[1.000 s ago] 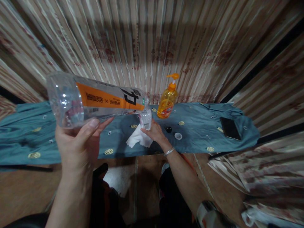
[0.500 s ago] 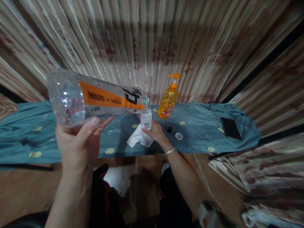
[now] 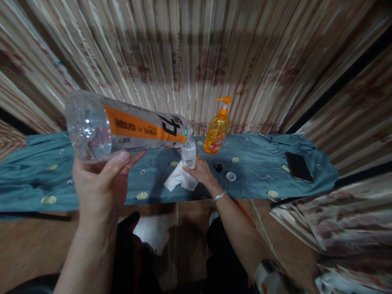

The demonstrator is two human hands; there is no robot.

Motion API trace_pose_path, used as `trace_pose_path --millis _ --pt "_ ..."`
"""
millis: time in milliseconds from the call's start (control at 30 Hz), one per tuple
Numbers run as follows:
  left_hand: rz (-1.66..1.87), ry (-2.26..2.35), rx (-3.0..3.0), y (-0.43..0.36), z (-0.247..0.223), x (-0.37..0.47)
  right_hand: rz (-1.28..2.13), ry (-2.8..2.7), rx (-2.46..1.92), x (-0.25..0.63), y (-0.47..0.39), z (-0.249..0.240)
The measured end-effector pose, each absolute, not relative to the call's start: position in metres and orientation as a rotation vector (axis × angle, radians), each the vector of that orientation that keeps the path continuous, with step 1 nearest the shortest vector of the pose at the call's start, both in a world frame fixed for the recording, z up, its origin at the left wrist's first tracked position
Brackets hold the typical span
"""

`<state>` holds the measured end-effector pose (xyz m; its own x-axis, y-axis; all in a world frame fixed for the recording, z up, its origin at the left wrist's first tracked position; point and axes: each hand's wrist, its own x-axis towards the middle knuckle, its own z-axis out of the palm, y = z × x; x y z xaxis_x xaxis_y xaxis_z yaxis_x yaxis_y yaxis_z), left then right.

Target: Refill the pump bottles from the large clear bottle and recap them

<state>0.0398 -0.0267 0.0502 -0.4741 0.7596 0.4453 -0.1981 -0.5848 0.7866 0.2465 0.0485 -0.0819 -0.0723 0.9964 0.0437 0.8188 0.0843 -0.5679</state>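
Note:
My left hand (image 3: 101, 183) grips a large clear plastic bottle (image 3: 134, 126) with an orange and grey label, from below near its base. The bottle lies almost level in the air, tipped slightly down to the right. Its neck meets the top of a small clear container (image 3: 188, 153), which my right hand (image 3: 200, 169) holds with fingers closed round its side. Whether liquid is flowing between them I cannot make out. Under the small container a white tissue (image 3: 180, 179) lies on the cloth.
An orange pump bottle (image 3: 217, 132) stands behind my right hand. A small black cap (image 3: 218, 168) and a white round cap (image 3: 230, 176) lie near my wrist. A dark phone (image 3: 298, 166) rests at the right on the blue-green cloth (image 3: 251, 185). Pleated curtains (image 3: 196, 61) hang behind.
The large bottle's base has shifted slightly to the right in view. Both hands keep their grips, and the neck stays at the small container.

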Motion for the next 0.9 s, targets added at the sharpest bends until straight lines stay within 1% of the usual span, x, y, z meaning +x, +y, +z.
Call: trace_pose_path --millis 667,900 --pt "2.034 0.889 1.200 -0.025 0.056 0.032 0.582 -1.969 -1.777 0.249 0.047 -0.079" --pt "2.023 0.880 1.149 -0.025 0.060 0.030 0.578 -1.942 -1.767 0.249 0.047 -0.078"
